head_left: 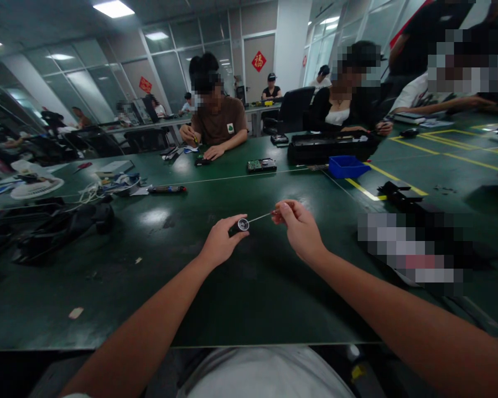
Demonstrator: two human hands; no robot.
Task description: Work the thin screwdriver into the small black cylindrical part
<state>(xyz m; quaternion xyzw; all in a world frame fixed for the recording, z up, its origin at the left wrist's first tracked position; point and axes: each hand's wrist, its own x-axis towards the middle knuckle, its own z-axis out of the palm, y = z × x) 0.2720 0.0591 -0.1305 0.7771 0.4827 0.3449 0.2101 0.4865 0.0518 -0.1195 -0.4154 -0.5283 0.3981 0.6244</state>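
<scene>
Between the thumb and fingers of my left hand [221, 242] is a small round part [243, 224] with a pale ring-shaped rim and a dark body. My right hand [304, 231] pinches the reddish handle of a screwdriver [260, 217]. Its thin metal shaft slants down to the left, and its tip meets the face of the round part. Whether the tip sits in a screw is too small to tell. Both hands are held above the green tabletop [249, 309], roughly in the middle of the view.
A blue bin [347, 166] and a long black housing [332, 147] stand at the back right. Further left lies a hard drive [262, 165]. Black parts [66, 226] and a pen-like tool [166, 189] are on the left. Opposite, a person [218, 116] works with their hands on the table.
</scene>
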